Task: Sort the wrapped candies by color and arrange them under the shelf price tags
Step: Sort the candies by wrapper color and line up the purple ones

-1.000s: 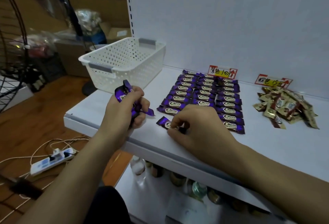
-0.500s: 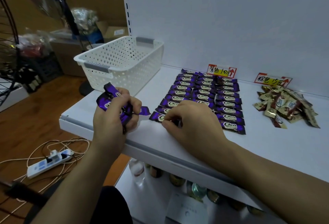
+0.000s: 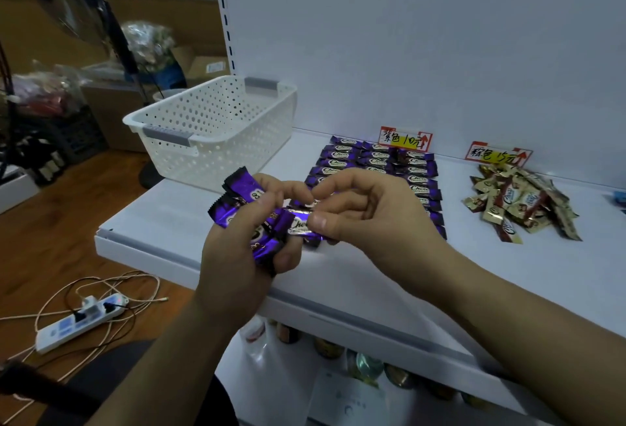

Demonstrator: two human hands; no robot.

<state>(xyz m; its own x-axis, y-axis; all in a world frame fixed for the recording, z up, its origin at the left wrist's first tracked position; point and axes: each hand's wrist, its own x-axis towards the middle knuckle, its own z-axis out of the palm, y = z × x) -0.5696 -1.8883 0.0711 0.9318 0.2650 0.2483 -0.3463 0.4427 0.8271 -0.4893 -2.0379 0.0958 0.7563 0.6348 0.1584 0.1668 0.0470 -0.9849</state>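
My left hand (image 3: 237,256) grips a bunch of purple wrapped candies (image 3: 242,193) above the front of the white shelf (image 3: 338,276). My right hand (image 3: 369,212) meets it and pinches one purple candy (image 3: 301,222) from the bunch. Behind my hands, several purple candies (image 3: 379,161) lie in neat rows under the left price tag (image 3: 405,138). A loose heap of gold and brown candies (image 3: 518,202) lies under the right price tag (image 3: 497,155).
A white perforated basket (image 3: 216,130) stands at the shelf's left back. Bottles (image 3: 366,366) stand on the lower shelf. A power strip (image 3: 81,322) with cables lies on the wooden floor at left, by a standing fan (image 3: 88,2).
My right hand left the candy it set at the front of the rows and rose to my left hand, where it now pinches another purple candy.
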